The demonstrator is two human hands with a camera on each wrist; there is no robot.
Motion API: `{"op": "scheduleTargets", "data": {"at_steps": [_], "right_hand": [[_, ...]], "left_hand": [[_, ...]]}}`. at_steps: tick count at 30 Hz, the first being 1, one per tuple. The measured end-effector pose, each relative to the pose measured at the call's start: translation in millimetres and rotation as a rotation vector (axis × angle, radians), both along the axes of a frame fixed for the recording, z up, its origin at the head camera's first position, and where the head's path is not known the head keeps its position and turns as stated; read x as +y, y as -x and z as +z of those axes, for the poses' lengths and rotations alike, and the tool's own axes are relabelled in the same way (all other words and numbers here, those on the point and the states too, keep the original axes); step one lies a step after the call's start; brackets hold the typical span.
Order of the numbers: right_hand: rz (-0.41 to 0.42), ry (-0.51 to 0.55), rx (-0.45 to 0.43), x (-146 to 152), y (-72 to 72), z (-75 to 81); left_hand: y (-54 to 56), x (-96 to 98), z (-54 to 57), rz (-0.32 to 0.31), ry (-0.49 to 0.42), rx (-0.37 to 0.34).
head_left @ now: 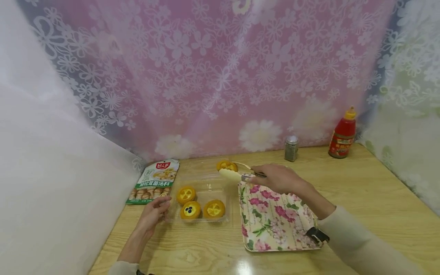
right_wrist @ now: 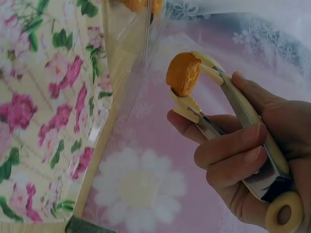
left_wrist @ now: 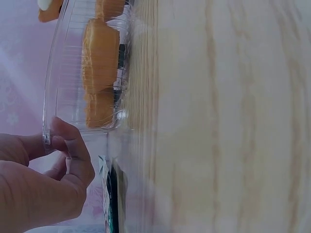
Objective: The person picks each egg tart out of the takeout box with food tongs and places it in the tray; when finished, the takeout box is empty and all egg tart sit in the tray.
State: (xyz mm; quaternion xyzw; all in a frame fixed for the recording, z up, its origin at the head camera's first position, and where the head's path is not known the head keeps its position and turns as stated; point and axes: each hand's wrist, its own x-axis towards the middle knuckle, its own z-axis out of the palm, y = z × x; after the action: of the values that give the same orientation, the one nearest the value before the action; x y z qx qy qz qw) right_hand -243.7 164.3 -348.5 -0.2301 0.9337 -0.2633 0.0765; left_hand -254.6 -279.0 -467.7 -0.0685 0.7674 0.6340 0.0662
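My right hand (head_left: 277, 178) holds a pair of food tongs (right_wrist: 245, 109) with cream tips, and an egg tart (right_wrist: 183, 74) is clamped between those tips. In the head view this tart hangs above the back of a clear plastic container (head_left: 201, 220). Three more tarts sit inside: a plain one (head_left: 186, 195), one with dark berries (head_left: 190, 210) and another plain one (head_left: 214, 209). At the container's left side, my left hand (left_wrist: 53, 167) pinches its rim between thumb and fingers. Right of the container lies a floral tray (head_left: 275, 217), below my right hand.
A mushroom soup seasoning packet (head_left: 153, 182) lies left of the container. Toward the back stand a glass shaker (head_left: 291, 149) and a red sauce bottle (head_left: 343, 133) with a yellow cap. Flowered cloth (head_left: 220, 76) hangs behind the wooden table (head_left: 192, 252).
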Motion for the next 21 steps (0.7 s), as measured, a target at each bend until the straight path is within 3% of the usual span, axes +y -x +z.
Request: {"op": "scheduleTargets", "data": {"at_steps": [11, 21], "right_hand": [[-0.046, 0.034, -0.056, 37, 1.1, -0.4], [-0.107, 0.008, -0.084, 56, 1.9, -21.5]], "left_hand": [[0.8, 0.5, 1.9, -0.005, -0.006, 0.01], [0.8, 1.1, 0.2, 0.004, -0.002, 0.007]]}}
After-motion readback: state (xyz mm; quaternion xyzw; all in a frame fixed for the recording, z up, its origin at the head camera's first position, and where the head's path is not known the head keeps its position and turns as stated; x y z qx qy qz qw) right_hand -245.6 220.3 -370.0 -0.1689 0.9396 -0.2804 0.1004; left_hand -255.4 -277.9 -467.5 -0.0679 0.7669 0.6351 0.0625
